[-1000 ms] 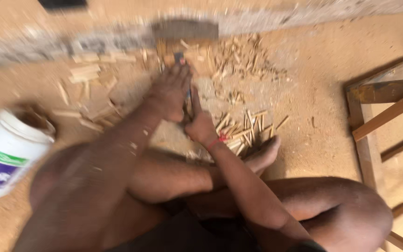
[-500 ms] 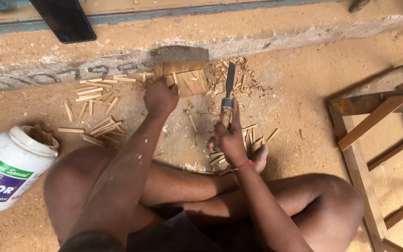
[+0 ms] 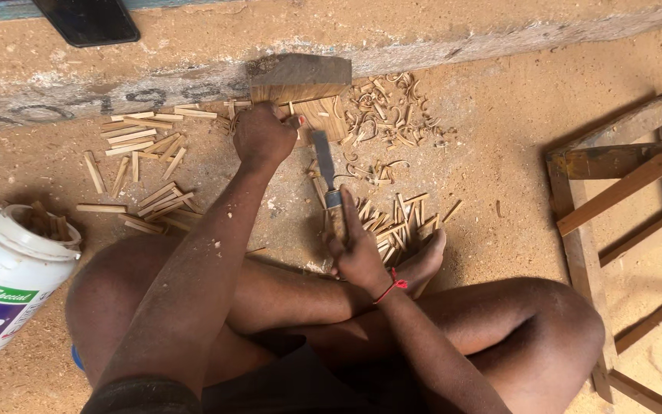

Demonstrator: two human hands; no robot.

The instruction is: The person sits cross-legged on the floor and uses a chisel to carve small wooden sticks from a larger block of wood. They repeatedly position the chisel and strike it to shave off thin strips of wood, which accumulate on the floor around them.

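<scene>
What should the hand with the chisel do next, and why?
Probably bring the chisel tip onto the wooden block. The left hand rests on the block, while the right hand grips the handle with the blade just short of it.

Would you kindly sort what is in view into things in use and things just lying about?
In use:
left hand on the wooden block
right hand holding the chisel

Lying about:
white tub
wooden frame
cut sticks
curled shavings

Bare arms and legs, dark shorts, and a red thread around the right wrist (image 3: 394, 286).
</scene>
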